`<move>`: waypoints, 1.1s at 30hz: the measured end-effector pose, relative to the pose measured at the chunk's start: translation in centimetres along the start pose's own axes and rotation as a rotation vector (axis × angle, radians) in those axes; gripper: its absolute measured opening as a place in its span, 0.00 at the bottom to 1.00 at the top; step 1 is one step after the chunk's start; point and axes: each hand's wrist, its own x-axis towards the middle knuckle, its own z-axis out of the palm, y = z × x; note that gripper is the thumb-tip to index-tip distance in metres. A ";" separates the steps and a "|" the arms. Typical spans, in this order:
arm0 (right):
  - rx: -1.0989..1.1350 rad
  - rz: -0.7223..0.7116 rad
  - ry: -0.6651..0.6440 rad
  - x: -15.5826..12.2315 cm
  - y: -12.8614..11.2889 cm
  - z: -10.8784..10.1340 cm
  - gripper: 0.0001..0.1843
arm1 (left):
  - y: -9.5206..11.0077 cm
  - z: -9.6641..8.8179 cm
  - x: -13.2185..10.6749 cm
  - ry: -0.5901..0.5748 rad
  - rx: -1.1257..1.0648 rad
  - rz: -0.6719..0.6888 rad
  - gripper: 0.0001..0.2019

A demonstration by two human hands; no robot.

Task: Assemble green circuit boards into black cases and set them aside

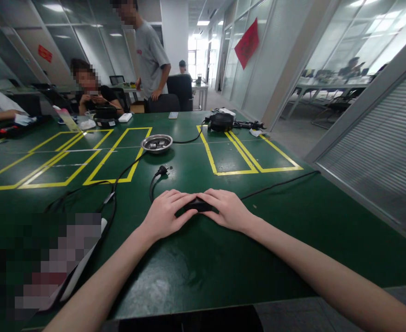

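Note:
My left hand [166,213] and my right hand [225,208] rest side by side on the green table [196,258], fingers curled over a small black object [196,205] between them. Most of that object is hidden under the fingers, so I cannot make out what it is. A black cable with a plug [161,171] lies just beyond my left hand, and a thin black wire [279,183] runs off to the right from behind my right hand.
A metal bowl [157,143] holding small parts sits mid-table among yellow tape rectangles [237,157]. A black device [221,121] lies at the far edge. Cables [109,203] trail at left. Two people sit and stand across the table at far left.

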 end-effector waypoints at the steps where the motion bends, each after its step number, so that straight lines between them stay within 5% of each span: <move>1: -0.022 -0.034 0.008 -0.1 0.0 0.0 0.20 | 0.1 -0.1 0.1 -0.015 -0.018 -0.068 0.20; 6: -0.128 -0.133 0.055 -0.1 -0.1 -0.2 0.21 | 0.4 -0.5 0.4 -0.119 -0.169 -0.293 0.17; 10: 0.067 -0.027 0.030 0.1 -0.5 -0.3 0.30 | 0.5 -0.8 0.1 -0.097 -0.318 -0.359 0.14; 12: 0.208 0.113 -0.014 0.2 -0.8 -0.3 0.34 | 0.5 -0.8 -0.1 -0.078 -0.313 -0.343 0.13; 16: 0.360 0.309 -0.128 0.5 -1.1 -0.4 0.14 | 0.5 -0.8 -0.1 -0.078 -0.252 -0.260 0.11; 25: 0.293 0.175 -0.059 0.2 -0.8 -0.6 0.16 | 0.7 -0.3 -0.1 -0.190 -0.100 -0.163 0.12; 33: 0.313 0.171 -0.026 0.2 -0.8 -0.5 0.18 | 0.9 -0.5 0.0 -0.161 -0.110 -0.147 0.14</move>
